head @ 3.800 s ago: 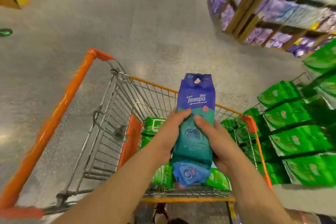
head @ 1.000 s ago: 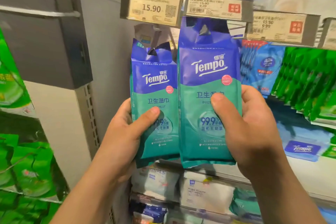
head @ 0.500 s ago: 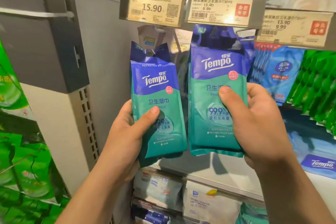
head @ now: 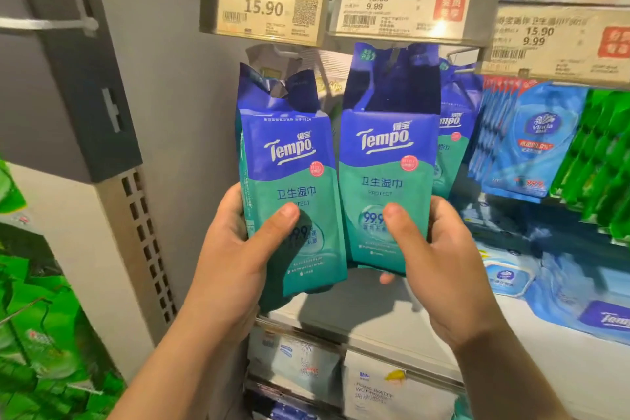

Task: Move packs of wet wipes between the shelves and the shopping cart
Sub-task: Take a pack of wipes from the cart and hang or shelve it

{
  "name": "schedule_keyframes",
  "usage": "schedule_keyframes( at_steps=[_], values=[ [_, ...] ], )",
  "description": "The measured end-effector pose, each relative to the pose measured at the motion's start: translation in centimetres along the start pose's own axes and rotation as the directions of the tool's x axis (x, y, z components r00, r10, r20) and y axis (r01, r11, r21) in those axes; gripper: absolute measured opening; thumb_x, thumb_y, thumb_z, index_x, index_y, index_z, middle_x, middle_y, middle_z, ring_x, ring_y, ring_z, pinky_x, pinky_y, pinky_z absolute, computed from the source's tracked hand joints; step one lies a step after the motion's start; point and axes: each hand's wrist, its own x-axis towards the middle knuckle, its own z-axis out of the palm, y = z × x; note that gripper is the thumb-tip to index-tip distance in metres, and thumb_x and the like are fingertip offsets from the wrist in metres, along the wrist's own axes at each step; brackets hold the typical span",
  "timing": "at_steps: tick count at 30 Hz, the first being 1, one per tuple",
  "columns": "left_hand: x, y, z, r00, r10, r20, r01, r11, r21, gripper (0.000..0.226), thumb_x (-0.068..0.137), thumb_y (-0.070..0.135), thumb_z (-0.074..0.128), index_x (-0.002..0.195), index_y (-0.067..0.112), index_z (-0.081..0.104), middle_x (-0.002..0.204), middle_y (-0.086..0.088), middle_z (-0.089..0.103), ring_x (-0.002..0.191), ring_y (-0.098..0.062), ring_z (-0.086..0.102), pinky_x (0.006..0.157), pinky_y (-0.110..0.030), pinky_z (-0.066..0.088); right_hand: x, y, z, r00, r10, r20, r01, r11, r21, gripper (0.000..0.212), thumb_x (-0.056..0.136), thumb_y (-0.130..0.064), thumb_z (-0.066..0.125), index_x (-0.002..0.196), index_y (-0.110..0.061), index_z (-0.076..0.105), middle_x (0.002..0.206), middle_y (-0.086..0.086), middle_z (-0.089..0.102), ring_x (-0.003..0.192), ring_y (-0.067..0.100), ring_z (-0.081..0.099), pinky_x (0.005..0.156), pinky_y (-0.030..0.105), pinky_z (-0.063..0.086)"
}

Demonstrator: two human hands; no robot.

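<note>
I hold two blue-and-teal Tempo wet wipes packs upright in front of a shelf. My left hand (head: 231, 269) grips the left pack (head: 289, 187) by its lower half, thumb across the front. My right hand (head: 439, 269) grips the right pack (head: 385, 160) the same way; its torn-looking top reaches up to the price tag rail (head: 412, 7). Another Tempo pack (head: 451, 143) hangs on a hook just behind and right of it. The shopping cart is out of view.
Light blue packs (head: 531, 140) and green packs (head: 600, 160) hang to the right. A grey shelf post (head: 143, 201) stands on the left, with green packs (head: 34, 334) beyond it. White wipes packs (head: 385, 389) lie on the lower shelf.
Earlier both hands held one pack over the cart; now each hand holds a pack at the shelf. Over the last second the right pack rose closer to the price rail and hook.
</note>
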Motion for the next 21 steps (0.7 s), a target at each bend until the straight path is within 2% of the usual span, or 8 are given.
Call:
schedule_keyframes(
  at_steps=[2,6,10,13,15,17,19,21],
  values=[
    [0.2,-0.1,0.2,1.000,0.022,-0.007,-0.022,1.000,0.020,0.045,0.078,0.021,0.068,0.122,0.016,0.059,0.109,-0.005,0.078,0.091,-0.019,0.077,0.063,-0.031,0.061,0.8,0.2,0.1,0.998,-0.009,-0.055,0.009,1.000,0.001,0.026,0.091,-0.045,0.070,0.107,-0.026,0.064,0.101,0.000,0.075,0.076,0.027,0.073,0.049,0.036,0.054],
    [0.6,-0.4,0.6,0.999,0.043,-0.004,-0.043,0.998,0.042,0.044,0.079,0.021,0.068,0.121,0.016,0.060,0.108,-0.003,0.078,0.092,-0.018,0.077,0.066,-0.029,0.061,2.6,-0.2,0.5,0.993,0.063,-0.103,-0.057,0.997,0.057,0.022,0.093,-0.044,0.066,0.105,-0.025,0.064,0.101,0.000,0.075,0.076,0.023,0.074,0.049,0.033,0.053],
    [0.9,-0.7,1.0,0.998,0.053,-0.018,-0.052,0.997,0.053,0.043,0.078,0.022,0.069,0.120,0.020,0.060,0.109,-0.004,0.078,0.094,-0.019,0.076,0.067,-0.032,0.061,5.2,-0.5,1.1,0.990,0.097,-0.106,-0.084,0.989,0.119,0.025,0.098,-0.040,0.063,0.103,-0.015,0.065,0.100,0.016,0.074,0.072,0.026,0.071,0.043,0.029,0.049],
    [1.1,-1.0,1.4,0.998,0.058,-0.033,-0.057,0.998,0.038,0.042,0.078,0.020,0.069,0.119,0.020,0.061,0.108,-0.004,0.078,0.090,-0.018,0.076,0.065,-0.031,0.061,7.4,-0.3,1.3,0.981,0.145,-0.126,-0.129,0.983,0.131,0.033,0.096,-0.042,0.065,0.102,-0.010,0.065,0.108,0.027,0.068,0.080,0.038,0.069,0.042,0.029,0.049],
    [1.2,-1.2,1.5,0.998,0.055,-0.037,-0.054,0.998,0.037,0.042,0.078,0.019,0.069,0.119,0.020,0.061,0.108,-0.005,0.078,0.090,-0.018,0.076,0.065,-0.031,0.061,8.6,-0.4,1.4,0.974,0.185,-0.134,-0.167,0.977,0.132,0.037,0.095,-0.048,0.065,0.099,-0.012,0.062,0.113,0.024,0.067,0.084,0.040,0.069,0.042,0.029,0.051],
    [1.3,-1.4,1.5,0.998,0.054,-0.044,-0.053,0.998,0.042,0.043,0.078,0.019,0.069,0.120,0.019,0.060,0.108,-0.005,0.078,0.091,-0.019,0.076,0.064,-0.031,0.061,9.6,-0.5,1.5,0.963,0.228,-0.147,-0.209,0.969,0.131,0.037,0.094,-0.053,0.065,0.098,-0.017,0.058,0.113,0.012,0.066,0.085,0.031,0.070,0.042,0.029,0.052],
    [1.3,-1.6,1.5,0.997,0.057,-0.050,-0.054,0.997,0.050,0.044,0.078,0.019,0.070,0.120,0.019,0.060,0.109,-0.005,0.078,0.091,-0.018,0.076,0.065,-0.031,0.061,10.6,-0.4,1.6,0.958,0.249,-0.143,-0.233,0.965,0.119,0.042,0.095,-0.053,0.063,0.110,-0.013,0.059,0.104,0.000,0.062,0.073,0.017,0.067,0.043,0.031,0.054],
    [1.4,-1.7,1.5,0.997,0.059,-0.053,-0.056,0.997,0.057,0.043,0.078,0.019,0.070,0.120,0.020,0.061,0.109,-0.004,0.078,0.092,-0.017,0.076,0.066,-0.030,0.061,11.8,-0.2,1.8,0.959,0.241,-0.147,-0.230,0.969,0.089,0.047,0.097,-0.051,0.061,0.118,-0.009,0.057,0.102,0.001,0.057,0.072,0.014,0.060,0.043,0.028,0.053]
  ],
)
